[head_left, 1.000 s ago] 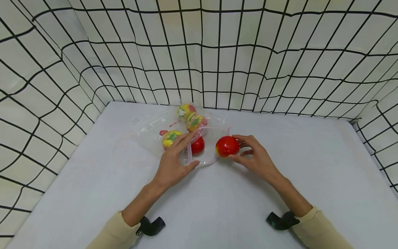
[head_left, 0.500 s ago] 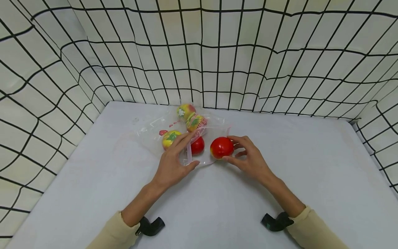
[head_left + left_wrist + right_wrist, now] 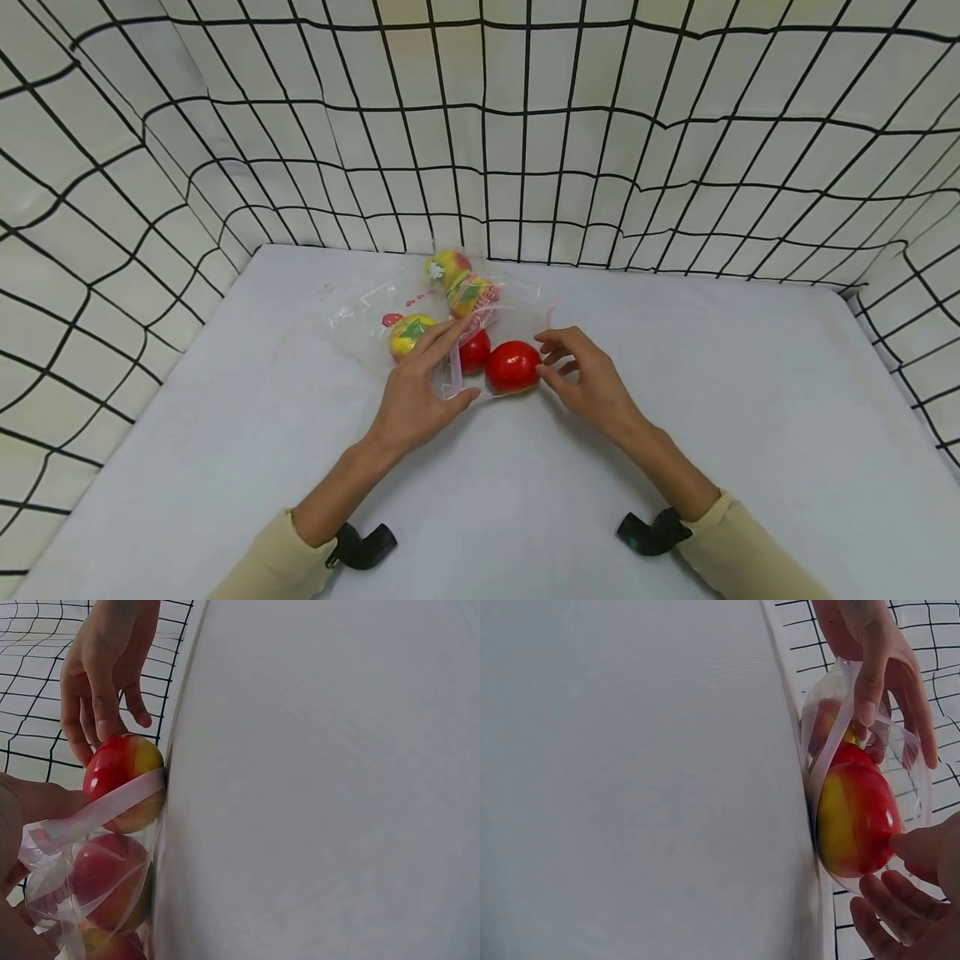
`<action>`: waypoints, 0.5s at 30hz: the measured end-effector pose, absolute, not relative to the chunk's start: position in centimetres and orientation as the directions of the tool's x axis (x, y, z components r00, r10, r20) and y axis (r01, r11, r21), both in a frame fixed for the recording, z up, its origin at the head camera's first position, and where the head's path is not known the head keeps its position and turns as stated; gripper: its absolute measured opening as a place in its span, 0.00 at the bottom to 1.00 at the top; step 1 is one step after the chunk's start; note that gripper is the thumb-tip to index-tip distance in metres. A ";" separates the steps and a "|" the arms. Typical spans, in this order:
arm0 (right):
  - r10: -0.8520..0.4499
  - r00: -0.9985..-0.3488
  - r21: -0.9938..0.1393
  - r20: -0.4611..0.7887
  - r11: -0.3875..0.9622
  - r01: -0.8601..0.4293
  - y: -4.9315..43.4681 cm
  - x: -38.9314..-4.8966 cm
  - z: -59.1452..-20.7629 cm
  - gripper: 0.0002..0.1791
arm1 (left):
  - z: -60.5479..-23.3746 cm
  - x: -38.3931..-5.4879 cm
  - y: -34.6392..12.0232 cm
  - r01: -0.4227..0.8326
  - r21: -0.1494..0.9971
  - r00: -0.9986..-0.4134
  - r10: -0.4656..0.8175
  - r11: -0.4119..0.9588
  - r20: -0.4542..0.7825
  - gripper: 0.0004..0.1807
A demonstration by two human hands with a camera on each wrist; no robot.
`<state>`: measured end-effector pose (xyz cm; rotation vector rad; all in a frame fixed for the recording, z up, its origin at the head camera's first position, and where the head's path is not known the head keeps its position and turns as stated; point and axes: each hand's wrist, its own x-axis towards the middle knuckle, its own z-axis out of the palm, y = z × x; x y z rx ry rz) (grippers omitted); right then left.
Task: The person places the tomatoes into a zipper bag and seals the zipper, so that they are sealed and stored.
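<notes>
A glossy red-and-yellow apple [image 3: 513,367] lies at the mouth of a clear zip bag [image 3: 456,367] with a pale pink strip. My right hand [image 3: 581,375] is beside the apple; its thumb tip touches the fruit in the right wrist view, while the other fingers [image 3: 911,900] are spread loosely below. My left hand [image 3: 420,387] rests over the bag's mouth, fingers extended and thumb apart. Another red apple [image 3: 474,352] sits behind the bag's strip, partly covered by the left fingers. Beyond, a yellow fruit [image 3: 408,333] shows through the film.
Two more yellow-and-red fruits [image 3: 447,268] lie in the plastic near the table's back edge. Black netting [image 3: 525,142] rises behind and along both sides of the white table [image 3: 712,400]. Black wrist mounts [image 3: 365,546] stick out from both sleeves.
My right hand has moved left, bringing the apple from beside the bag to its mouth, against the other red apple. Its fingers have loosened from the apple. The left hand stays in place.
</notes>
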<state>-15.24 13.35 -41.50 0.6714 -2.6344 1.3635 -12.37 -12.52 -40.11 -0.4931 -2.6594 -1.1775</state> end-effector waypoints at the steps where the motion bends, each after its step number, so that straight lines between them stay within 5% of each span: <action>1: -0.340 -0.899 -0.754 0.277 0.503 -0.423 13.3 -15.2 -41.5 0.25 | -40.1 -12.4 -12.5 0.375 0.680 -0.926 0.223 0.630 0.304 0.51; 15: -0.300 -0.935 -0.805 0.190 0.498 -0.323 12.9 -14.8 -41.3 0.23 | -40.0 -12.4 -12.5 0.381 0.681 -0.924 0.237 0.625 0.300 0.51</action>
